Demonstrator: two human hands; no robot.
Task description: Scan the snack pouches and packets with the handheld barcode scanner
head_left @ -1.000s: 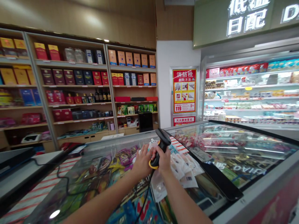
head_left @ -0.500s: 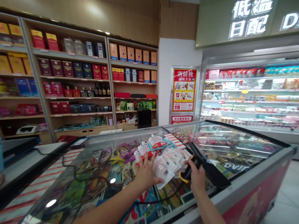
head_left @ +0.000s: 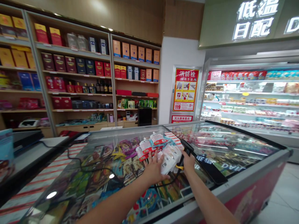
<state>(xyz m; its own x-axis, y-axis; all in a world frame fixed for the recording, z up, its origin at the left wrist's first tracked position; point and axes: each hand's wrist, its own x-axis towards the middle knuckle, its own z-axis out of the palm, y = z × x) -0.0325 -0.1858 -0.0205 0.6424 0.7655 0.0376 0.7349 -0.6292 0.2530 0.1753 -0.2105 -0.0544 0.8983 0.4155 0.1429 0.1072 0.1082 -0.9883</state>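
Several clear packets lay against the left hand, fingers spread seemingly to steady them, while the right hand clamped its fingers around the scanner.

You see bright, wide-angle-distorted light; glare spots the glass worktop, and the sign glows white.

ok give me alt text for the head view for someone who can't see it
Over a glass-topped shop freezer, a person's left hand touches pale packets while the right hand holds a black barcode scanner. Behind are shelves of boxes, a red poster and a chilled display.
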